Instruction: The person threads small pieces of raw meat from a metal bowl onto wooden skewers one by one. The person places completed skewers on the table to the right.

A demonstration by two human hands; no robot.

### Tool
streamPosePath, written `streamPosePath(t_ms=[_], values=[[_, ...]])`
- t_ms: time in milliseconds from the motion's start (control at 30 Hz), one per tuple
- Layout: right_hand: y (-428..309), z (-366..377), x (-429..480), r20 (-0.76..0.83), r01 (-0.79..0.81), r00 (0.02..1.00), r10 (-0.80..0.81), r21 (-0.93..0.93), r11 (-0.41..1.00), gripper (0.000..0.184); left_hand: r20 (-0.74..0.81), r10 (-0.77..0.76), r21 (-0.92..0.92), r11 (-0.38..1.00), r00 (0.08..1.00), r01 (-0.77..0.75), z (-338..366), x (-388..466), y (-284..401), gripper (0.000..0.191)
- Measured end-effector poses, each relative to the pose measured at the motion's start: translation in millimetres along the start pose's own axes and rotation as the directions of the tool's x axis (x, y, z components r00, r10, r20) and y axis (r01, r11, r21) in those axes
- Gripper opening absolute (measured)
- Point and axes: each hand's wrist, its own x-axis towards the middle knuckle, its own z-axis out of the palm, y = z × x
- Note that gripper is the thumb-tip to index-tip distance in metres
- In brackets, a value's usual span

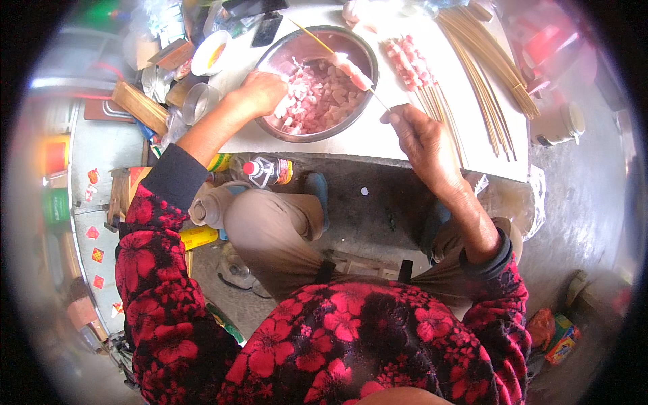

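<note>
My right hand (420, 139) pinches the lower end of a bamboo skewer (319, 40) that slants up and left over a steel bowl (372, 96). A few pale chunks of meat (354, 75) are threaded near the middle of that skewer. Diced pink raw meat (324, 98) covers the inside of the bowl. My left hand (266, 93) reaches over the bowl's left rim, its fingertips among the meat pieces; whether they grip a piece is hidden.
Several loaded meat skewers (410, 61) lie right of the bowl on the white table (385, 144). Farther right are bundled bare skewers (491, 61). At the left are a white bowl (208, 53), a dark phone (268, 29) and a clear cup (200, 104). A red-capped bottle (268, 170) stands below the table edge.
</note>
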Motion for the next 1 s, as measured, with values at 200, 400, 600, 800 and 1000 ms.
streamPosePath(t_ms=[200,400,600,800,1000], values=[[-1.9,-0.3,1.3,0.007,0.008,1.0,-0.008,-0.014,1.0,0.018,-0.261,0.106,-0.493,0.84,0.959,-0.227,2.9,-8.5,-15.1,0.027],[-2.9,0.5,1.7,0.017,-0.019,1.0,0.019,0.015,1.0,0.018,-0.273,-0.135,-0.372,0.928,0.952,0.024,-1.0,-18.5,-7.1,0.027],[0.1,1.9,2.7,0.041,-0.026,0.999,0.025,0.003,1.0,0.02,-0.135,0.028,-0.571,0.815,0.99,-0.101,-24.8,-37.5,13.0,0.021],[1.9,9.7,6.8,0.102,-0.088,0.992,0.073,0.154,0.984,0.022,-0.286,0.328,-0.681,0.592,0.9,-0.432,-9.2,-33.8,20.8,0.024],[-1.8,10.9,13.3,0.089,-0.163,0.984,0.153,0.117,0.98,0.022,-0.234,0.044,-0.33,0.936,0.971,-0.122,-4.3,-28.8,6.7,0.03]])
